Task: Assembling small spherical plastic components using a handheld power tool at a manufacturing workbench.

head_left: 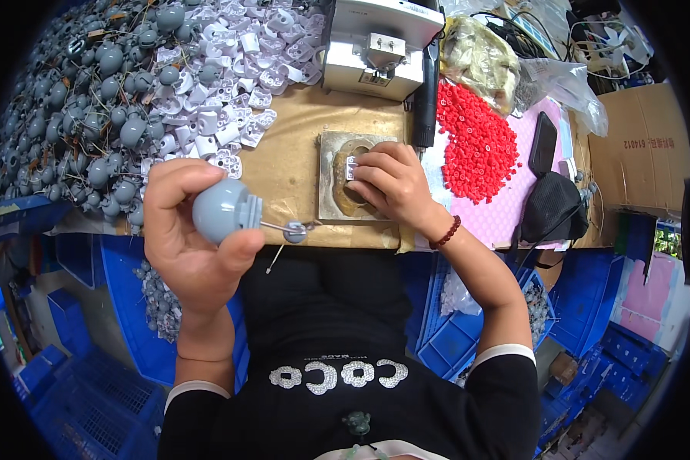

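My left hand [195, 230] grips a glossy grey ball-shaped plastic part [224, 211] between thumb and fingers, raised above the table's front edge. A thin rod runs from its ringed neck to a small grey end piece [296, 231], with fine wires beside it. My right hand [391, 178] rests over a square metal block [331, 201] with a recess. Its fingertips pinch a small white plastic piece [350, 168] lying in that recess. The right fingers partly cover the piece and the recess.
Grey ball parts [107, 115] and white plastic pieces [226, 115] are heaped at left. Behind the block stands a pale machine [376, 46], with a black cylindrical tool [425, 107] beside it. Red small parts [475, 146], a black phone [543, 143] and a black pouch [552, 211] lie at right.
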The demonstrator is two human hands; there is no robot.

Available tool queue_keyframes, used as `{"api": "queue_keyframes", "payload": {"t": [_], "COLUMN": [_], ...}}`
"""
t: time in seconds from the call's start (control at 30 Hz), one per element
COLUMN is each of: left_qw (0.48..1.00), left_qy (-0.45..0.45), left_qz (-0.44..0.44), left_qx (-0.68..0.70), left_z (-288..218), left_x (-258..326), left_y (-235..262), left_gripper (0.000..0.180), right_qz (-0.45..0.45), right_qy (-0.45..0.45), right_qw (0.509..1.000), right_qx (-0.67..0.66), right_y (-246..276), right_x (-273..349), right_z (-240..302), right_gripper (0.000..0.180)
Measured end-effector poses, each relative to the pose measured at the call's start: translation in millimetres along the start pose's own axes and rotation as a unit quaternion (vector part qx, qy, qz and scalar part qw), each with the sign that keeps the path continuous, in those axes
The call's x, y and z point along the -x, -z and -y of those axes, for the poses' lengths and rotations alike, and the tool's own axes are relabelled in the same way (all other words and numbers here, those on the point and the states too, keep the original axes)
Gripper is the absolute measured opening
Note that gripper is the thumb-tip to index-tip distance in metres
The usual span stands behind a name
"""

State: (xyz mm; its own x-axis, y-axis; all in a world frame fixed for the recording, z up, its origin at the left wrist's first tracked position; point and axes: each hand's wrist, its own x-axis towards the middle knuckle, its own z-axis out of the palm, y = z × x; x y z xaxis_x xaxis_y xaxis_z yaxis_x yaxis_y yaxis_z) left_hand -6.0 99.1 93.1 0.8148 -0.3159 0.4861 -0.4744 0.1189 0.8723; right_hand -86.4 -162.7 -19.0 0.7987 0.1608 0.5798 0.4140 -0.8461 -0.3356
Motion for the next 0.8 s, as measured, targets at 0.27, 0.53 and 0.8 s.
{"api": "queue_keyframes", "payload": {"t": [0.27,0.53,0.8], "left_qw": [0.966,0.927,0.959], "left_qy": [0.153,0.239,0.268], "left_qz": [0.081,0.041,0.063], "left_qx": [0.190,0.287,0.066], "left_z": [-10,15,79], "left_x": [13,6,43], "left_y": [-39,-70,-42], "left_gripper": [0.051,0.030,0.024], "right_qz": [0.037,0.125,0.166], "right_qy": [-0.067,-0.224,-0.466], "right_qw": [0.996,0.668,0.742], "right_qx": [-0.043,-0.699,-0.452], "right_y": [6,49,57], "right_x": [5,-11,-17], "right_z": [3,21,11], "right_gripper": [0.037,0.049,0.021]}}
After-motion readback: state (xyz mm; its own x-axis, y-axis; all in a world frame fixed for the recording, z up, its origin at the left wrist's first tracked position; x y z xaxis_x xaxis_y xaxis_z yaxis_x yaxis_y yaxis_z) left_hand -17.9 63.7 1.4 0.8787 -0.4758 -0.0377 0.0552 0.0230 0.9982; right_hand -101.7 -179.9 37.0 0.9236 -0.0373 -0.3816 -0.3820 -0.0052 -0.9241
